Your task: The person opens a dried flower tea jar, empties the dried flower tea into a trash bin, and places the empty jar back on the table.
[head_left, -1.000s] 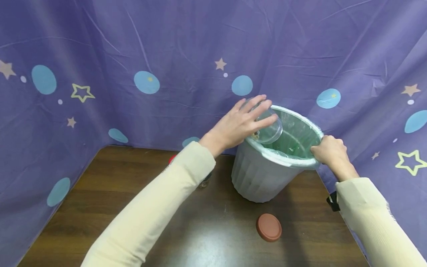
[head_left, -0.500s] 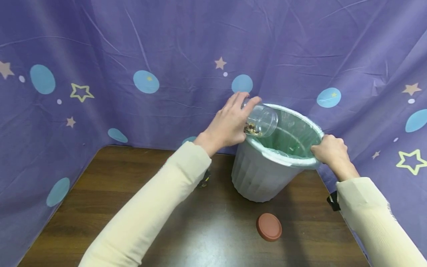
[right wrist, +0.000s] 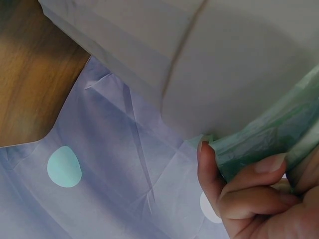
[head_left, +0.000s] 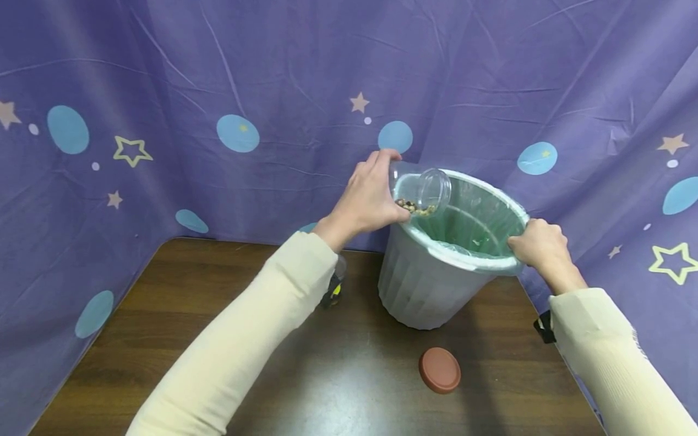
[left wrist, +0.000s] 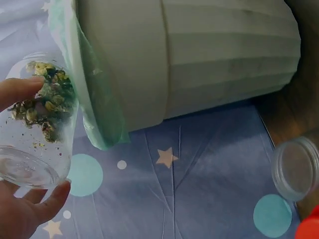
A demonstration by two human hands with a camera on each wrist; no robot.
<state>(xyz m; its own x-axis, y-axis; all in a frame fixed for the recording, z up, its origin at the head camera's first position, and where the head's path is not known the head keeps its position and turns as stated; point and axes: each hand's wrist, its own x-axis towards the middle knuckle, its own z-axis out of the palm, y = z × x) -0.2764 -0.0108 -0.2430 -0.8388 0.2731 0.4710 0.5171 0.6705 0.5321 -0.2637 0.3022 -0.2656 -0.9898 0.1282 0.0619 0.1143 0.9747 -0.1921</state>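
Observation:
My left hand (head_left: pixel 368 197) grips a clear plastic jar (head_left: pixel 418 175) around its base end. The jar lies on its side over the near left rim of a grey waste bin (head_left: pixel 425 290), mouth facing the opening. Dried yellowish flower buds (left wrist: pixel 47 97) with dark bits are gathered along the jar's lower wall. A green bag (head_left: pixel 474 233) lines the bin and folds over its rim. On the opposite side, my right hand (head_left: pixel 542 245) holds the rim with curled fingers, the bag's edge beside them in the right wrist view. The bin stands tilted on the wooden table.
A round reddish-brown lid (head_left: pixel 440 370) lies on the table (head_left: pixel 349 375) in front of the bin. Behind my left forearm stands a partly hidden clear container (left wrist: pixel 295 169), with something red (left wrist: pixel 309 228) near it. A purple patterned curtain (head_left: pixel 305 79) encloses the table.
My left hand has turned the jar from mouth-down toward level and shifted it slightly left, and its fingers have shifted on the jar. My right hand and the bin stay in place.

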